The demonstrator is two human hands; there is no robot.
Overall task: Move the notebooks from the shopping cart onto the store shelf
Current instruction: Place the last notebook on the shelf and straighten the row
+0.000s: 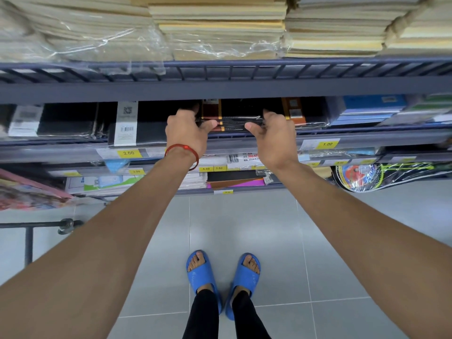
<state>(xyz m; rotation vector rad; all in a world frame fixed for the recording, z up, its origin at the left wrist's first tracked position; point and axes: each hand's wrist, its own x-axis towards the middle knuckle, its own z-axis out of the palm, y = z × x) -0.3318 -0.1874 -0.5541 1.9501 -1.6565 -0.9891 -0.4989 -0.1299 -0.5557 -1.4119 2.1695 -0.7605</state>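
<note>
A plastic-wrapped stack of black notebooks [231,122] with brown and orange spines lies on the grey store shelf [367,139], under the shelf above. My left hand [187,133] grips the stack's left end, thumb on its front edge, fingers reaching over the top. My right hand [272,135] grips the right end the same way. Of the shopping cart [29,238] only a dark bar and a wheel show at the lower left.
More black notebooks [127,123] lie left of the stack and blue ones [367,110] to the right. Cream paper packs [220,28] fill the upper shelf. Lower shelves carry price tags, paper goods and a racket [367,176]. Grey tiled floor lies below.
</note>
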